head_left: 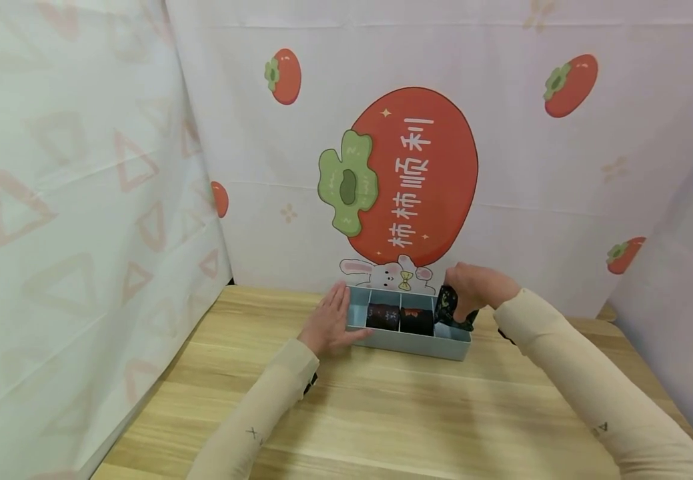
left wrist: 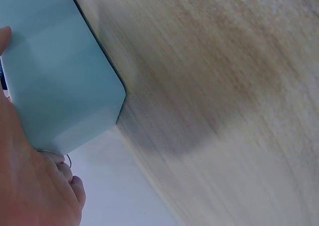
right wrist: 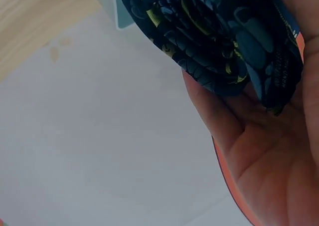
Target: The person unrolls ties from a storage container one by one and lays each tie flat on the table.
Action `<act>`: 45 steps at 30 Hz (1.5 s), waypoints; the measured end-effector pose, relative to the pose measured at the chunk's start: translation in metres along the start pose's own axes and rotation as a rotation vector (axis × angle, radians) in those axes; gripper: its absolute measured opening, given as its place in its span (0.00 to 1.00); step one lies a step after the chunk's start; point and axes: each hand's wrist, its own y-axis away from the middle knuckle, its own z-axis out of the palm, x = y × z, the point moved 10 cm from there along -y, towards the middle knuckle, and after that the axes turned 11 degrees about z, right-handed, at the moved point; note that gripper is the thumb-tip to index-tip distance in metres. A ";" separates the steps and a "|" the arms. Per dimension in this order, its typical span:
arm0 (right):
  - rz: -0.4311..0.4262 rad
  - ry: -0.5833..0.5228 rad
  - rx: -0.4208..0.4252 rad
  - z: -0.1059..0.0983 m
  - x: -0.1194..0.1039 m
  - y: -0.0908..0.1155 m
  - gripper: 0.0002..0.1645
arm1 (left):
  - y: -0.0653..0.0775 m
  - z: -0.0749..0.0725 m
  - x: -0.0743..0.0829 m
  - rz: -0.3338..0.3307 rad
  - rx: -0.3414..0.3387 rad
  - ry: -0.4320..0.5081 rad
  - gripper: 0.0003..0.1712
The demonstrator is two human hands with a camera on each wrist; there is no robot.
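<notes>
A light blue divided box (head_left: 409,342) stands on the wooden table, close to the back wall. My left hand (head_left: 329,323) rests against its left end, fingers straight and thumb along the front wall. In the left wrist view this hand (left wrist: 37,191) lies beside the box's end wall (left wrist: 65,81). Two dark rolled garments, one with purplish print (head_left: 384,317) and one with an orange-red print (head_left: 417,321), lie in the middle compartments. My right hand (head_left: 472,288) grips a rolled dark patterned garment (right wrist: 209,36) at the rightmost compartment, between thumb and fingers.
The leftmost compartment (head_left: 357,315) shows its bare blue inside. Behind the box hangs a white cloth (head_left: 502,167) printed with a large red persimmon and a rabbit. Cloth walls also stand left (head_left: 94,200) and right. The wooden table (head_left: 382,413) stretches toward me.
</notes>
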 end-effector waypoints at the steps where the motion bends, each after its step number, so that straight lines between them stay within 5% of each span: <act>1: 0.003 -0.004 0.001 -0.003 0.000 0.003 0.22 | -0.001 0.001 0.000 -0.001 -0.007 -0.007 0.66; 13: 0.085 -0.081 -0.063 -0.027 -0.006 0.037 0.24 | 0.001 0.000 0.000 0.003 0.000 0.035 0.67; 22: 0.117 -0.145 -0.061 -0.022 -0.025 0.050 0.28 | -0.001 0.002 -0.002 0.015 -0.009 0.033 0.66; 33: 0.155 -0.248 -0.104 0.034 -0.042 0.058 0.34 | -0.002 0.003 -0.004 0.006 -0.011 0.051 0.67; 45: 0.159 -0.431 -0.010 0.085 -0.066 0.064 0.42 | -0.003 -0.001 -0.002 -0.002 -0.011 0.031 0.66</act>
